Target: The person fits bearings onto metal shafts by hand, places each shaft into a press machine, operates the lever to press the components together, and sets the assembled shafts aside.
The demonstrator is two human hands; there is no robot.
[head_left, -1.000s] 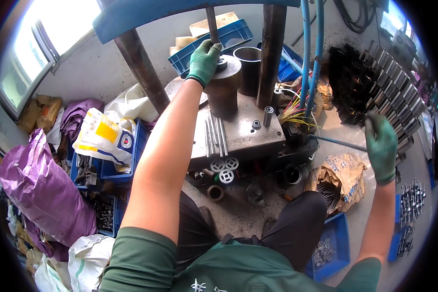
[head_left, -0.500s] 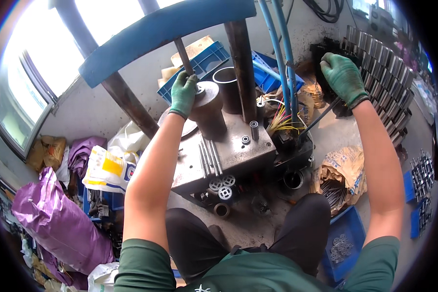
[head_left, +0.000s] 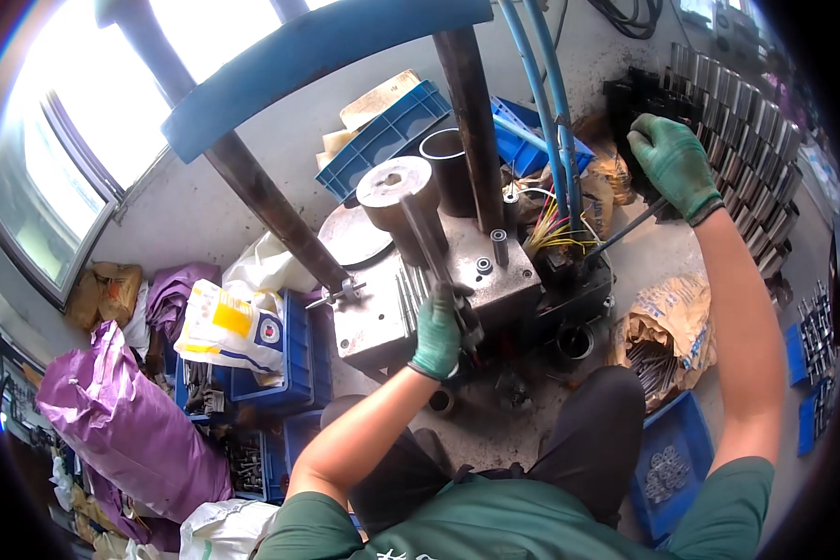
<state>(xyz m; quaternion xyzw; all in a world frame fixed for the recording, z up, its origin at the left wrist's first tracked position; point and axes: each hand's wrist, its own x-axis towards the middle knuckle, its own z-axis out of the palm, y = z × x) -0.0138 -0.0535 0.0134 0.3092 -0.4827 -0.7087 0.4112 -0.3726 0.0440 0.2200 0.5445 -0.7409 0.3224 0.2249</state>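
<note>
Both my hands wear green gloves. My left hand (head_left: 438, 334) is closed round a long grey metal rod (head_left: 422, 229), held tilted over the front edge of the steel bed (head_left: 364, 341). The rod's upper end passes in front of the thick metal cylinder (head_left: 394, 177); its lower end is partly hidden by my hand and blurred. Several thin rods (head_left: 409, 297) lie on the bed beside that hand. Over at the right, my right hand (head_left: 677, 166) is curled at the top of a dark lever (head_left: 630, 222), its fingertips partly hidden.
Thick steel posts (head_left: 467, 131) and a blue crossbeam (head_left: 327, 56) rise around the bed. A small bearing (head_left: 483, 266) and short tube (head_left: 499, 247) stand at its right. Coloured wires (head_left: 555, 238) hang near the lever. Torn paper sack (head_left: 667, 322), blue bin (head_left: 677, 476) and purple sack (head_left: 126, 425) surround me.
My left hand has come down and toward me from the cylinder's top, bringing the rod, now tilted. The cylinder's top is uncovered. My right hand stays at the lever.
</note>
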